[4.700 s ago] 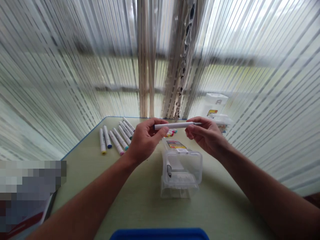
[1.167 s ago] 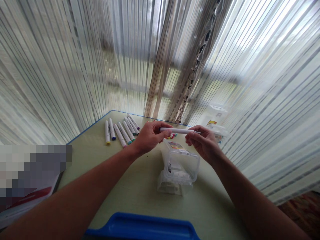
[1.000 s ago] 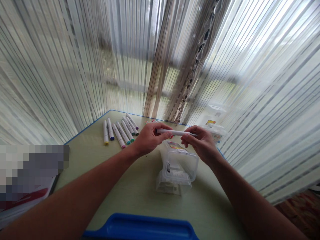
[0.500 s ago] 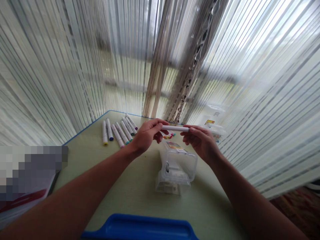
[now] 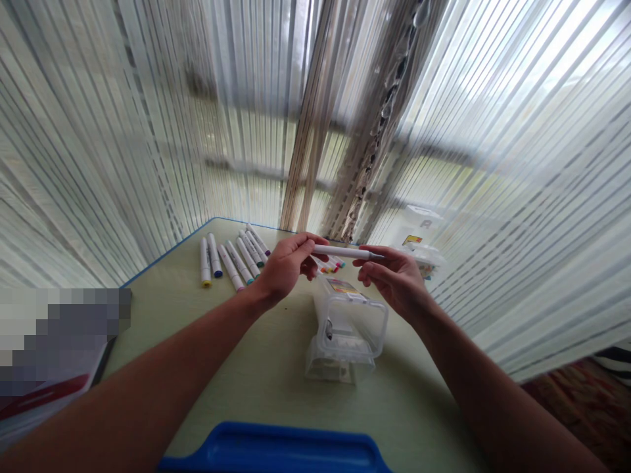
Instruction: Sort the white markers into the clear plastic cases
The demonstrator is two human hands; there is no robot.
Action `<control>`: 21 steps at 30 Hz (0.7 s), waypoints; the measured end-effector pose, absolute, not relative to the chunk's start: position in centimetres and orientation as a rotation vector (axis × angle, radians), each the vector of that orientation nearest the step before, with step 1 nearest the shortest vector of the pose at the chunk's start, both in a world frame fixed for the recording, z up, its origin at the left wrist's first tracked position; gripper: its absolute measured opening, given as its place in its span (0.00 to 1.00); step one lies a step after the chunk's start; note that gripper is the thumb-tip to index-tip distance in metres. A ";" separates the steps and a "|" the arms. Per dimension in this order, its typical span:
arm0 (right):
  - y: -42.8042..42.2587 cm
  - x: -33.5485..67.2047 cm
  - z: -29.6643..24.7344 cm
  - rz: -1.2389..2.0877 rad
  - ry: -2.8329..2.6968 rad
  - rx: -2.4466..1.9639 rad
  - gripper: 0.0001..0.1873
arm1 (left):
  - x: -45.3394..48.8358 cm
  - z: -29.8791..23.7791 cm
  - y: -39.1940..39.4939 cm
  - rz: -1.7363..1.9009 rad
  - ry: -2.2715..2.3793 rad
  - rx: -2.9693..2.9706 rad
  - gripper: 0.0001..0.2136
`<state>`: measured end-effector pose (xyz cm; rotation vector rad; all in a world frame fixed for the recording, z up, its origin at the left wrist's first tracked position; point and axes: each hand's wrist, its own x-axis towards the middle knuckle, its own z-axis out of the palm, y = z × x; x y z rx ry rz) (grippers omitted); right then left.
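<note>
A white marker (image 5: pixel 340 251) is held level above the table between both hands. My left hand (image 5: pixel 286 269) pinches its left end, fingers closed round it. The right end rests in the fingertips of my right hand (image 5: pixel 394 279). Just below them a clear plastic box (image 5: pixel 348 328) lies on its side on the pale green table (image 5: pixel 246 355). A row of several white markers with coloured caps (image 5: pixel 229 256) lies to the left of my left hand. A few more coloured markers (image 5: pixel 331 264) lie behind the held one.
A blue tray rim (image 5: pixel 276 450) runs along the near table edge. Another clear container with a yellow label (image 5: pixel 419 253) stands at the back right. Striped sheer curtains (image 5: pixel 148 131) hang close behind and to both sides. A blurred patch and a red-edged sheet (image 5: pixel 44 394) lie at left.
Both hands stayed on the white marker, drifting slightly left with the view. The right fingers have shifted a little along its right end. The box and the marker row have not moved.
</note>
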<state>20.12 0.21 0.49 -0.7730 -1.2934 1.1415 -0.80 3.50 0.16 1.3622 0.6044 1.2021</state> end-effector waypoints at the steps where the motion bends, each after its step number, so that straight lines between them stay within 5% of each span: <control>1: 0.3 20.1 0.5 1.125 -1.292 -0.784 0.15 | -0.8 0.2 3.5 1.202 0.605 1.374 0.10; 21: 0.5 20.5 0.2 1.096 -1.293 -0.821 0.11 | -0.6 0.4 2.7 1.165 0.634 1.670 0.13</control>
